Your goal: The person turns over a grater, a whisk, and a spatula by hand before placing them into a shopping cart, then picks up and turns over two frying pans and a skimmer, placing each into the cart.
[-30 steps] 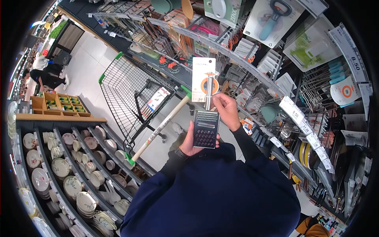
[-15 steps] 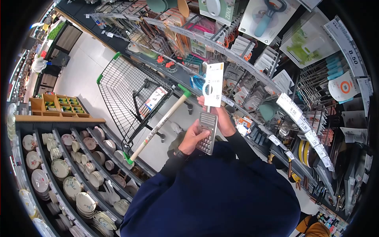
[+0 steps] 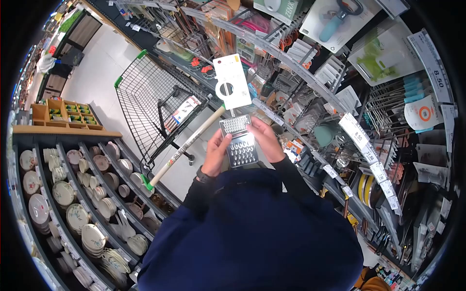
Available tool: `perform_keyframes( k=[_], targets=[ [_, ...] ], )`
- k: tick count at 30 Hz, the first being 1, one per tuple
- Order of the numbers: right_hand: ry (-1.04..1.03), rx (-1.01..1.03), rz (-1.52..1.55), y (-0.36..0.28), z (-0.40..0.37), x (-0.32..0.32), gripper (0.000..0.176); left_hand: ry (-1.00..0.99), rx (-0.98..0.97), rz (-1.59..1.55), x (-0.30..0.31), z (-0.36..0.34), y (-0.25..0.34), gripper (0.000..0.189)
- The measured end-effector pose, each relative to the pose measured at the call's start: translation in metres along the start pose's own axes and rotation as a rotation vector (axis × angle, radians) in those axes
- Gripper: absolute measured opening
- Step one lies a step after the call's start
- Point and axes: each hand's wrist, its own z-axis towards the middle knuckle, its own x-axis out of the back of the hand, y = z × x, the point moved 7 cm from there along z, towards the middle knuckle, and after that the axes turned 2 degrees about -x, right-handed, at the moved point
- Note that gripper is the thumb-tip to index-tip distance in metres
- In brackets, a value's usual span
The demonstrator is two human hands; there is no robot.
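Note:
A flat metal grater (image 3: 241, 149) with fine holes on its upper part and larger ones below is held in front of my chest. A white card tag (image 3: 232, 77) with a round cut-out covers its handle end and points away from me. My left hand (image 3: 216, 151) grips the grater's left edge, thumb on its face; a dark watch sits on that wrist. My right hand (image 3: 266, 139) holds the right edge, with the thumb near the upper right of the metal. The fingers behind the grater are hidden.
A wire shopping cart (image 3: 145, 97) with a pale handle (image 3: 187, 148) stands ahead to the left, a boxed item (image 3: 183, 115) inside. Shelves of plates and bowls (image 3: 77, 217) run along the left. Racks of packaged kitchen tools (image 3: 335, 24) with price labels (image 3: 361, 136) line the right.
The grater has shifted left and turned its face more squarely to me. My right hand has moved from around the handle end to the grater's right edge.

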Motion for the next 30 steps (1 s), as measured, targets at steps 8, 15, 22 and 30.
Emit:
perform_keyframes(
  k=[8,15,22,30],
  targets=[
    [0.087,0.155,-0.197,-0.006,-0.001,-0.001,0.02,-0.028,-0.054,0.085,-0.003,0.008,0.025,0.033],
    [0.169,0.193,-0.24,0.002,-0.002,0.007,0.014,-0.079,-0.06,0.134,-0.006,0.004,0.02,0.031],
    [0.242,0.262,-0.331,0.005,-0.003,0.01,0.021,-0.046,-0.077,0.188,-0.006,0.006,0.016,0.026],
    [0.218,0.255,-0.341,0.004,-0.001,-0.002,0.019,0.07,-0.171,0.306,0.004,0.008,0.027,0.027]
  ],
)
